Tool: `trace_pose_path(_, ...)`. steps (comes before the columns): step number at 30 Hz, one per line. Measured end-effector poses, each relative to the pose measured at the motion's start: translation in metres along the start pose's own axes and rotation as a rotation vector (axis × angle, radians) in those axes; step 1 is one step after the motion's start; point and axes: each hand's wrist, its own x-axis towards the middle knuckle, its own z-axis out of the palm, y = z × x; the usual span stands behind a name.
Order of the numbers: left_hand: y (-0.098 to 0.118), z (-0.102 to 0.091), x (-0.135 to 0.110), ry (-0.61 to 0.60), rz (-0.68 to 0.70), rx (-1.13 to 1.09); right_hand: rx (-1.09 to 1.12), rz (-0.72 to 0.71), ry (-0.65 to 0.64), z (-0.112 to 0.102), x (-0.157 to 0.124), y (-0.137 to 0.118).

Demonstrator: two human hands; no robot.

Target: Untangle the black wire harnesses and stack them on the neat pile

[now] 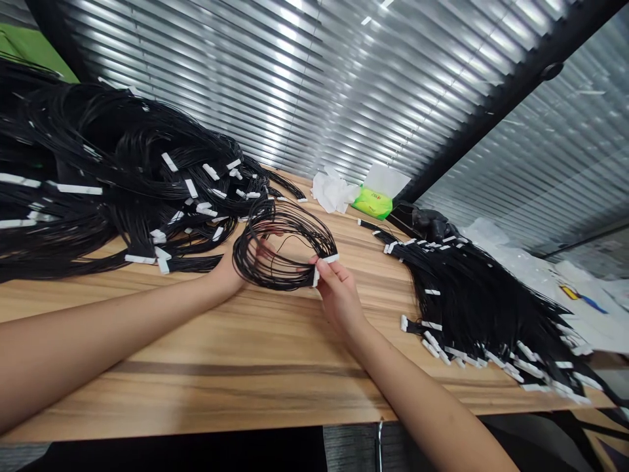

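Note:
A coiled loop of thin black wires point(280, 252) stands up off the wooden table point(196, 367), its ends gathered in small white connectors point(325, 263). My left hand point(228, 270) holds the loop's left side, with the fingers partly hidden among the wires. My right hand point(337, 295) pinches the white connectors between thumb and fingers at the loop's right end. A large heap of black wires with white connectors point(122, 190) lies just beyond my left hand.
A second bundle of black wires with white connectors point(476, 308) spreads over the table's right side and hangs past its front edge. Crumpled white tissue point(333, 191), a green packet point(372, 203) and a dark crumpled item point(432, 221) sit at the back, before window blinds point(295, 85).

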Motion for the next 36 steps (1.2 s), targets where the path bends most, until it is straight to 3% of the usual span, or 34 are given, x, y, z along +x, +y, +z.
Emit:
trace_pose_path(6,0.019,-0.005,-0.003,0.206,0.15,0.023,-0.034,-0.087,0.141,-0.004,0.004,0.0)
trace_pose_path(8,0.024,-0.002,-0.009,0.14,0.237,0.15,-0.076,-0.094,0.162,-0.005,0.005,0.001)
trace_pose_path(13,0.033,0.003,-0.023,-0.261,0.494,0.513,-0.121,-0.069,0.138,-0.003,0.004,0.004)
trace_pose_path(15,0.031,0.002,-0.024,-0.343,0.534,0.585,-0.124,-0.059,0.124,-0.002,0.004,0.004)
trace_pose_path(21,0.026,-0.001,-0.02,-0.382,0.485,0.744,-0.147,-0.029,0.125,-0.002,0.003,0.005)
trace_pose_path(28,0.033,-0.002,-0.019,-0.466,0.695,1.054,-0.202,0.005,0.153,0.0,0.003,0.004)
trace_pose_path(33,0.036,0.001,-0.02,-0.429,0.852,1.154,-0.217,-0.013,0.152,0.002,0.003,0.003)
trace_pose_path(36,0.036,0.002,-0.021,-0.452,0.872,1.17,-0.169,-0.011,0.169,0.003,0.004,0.002)
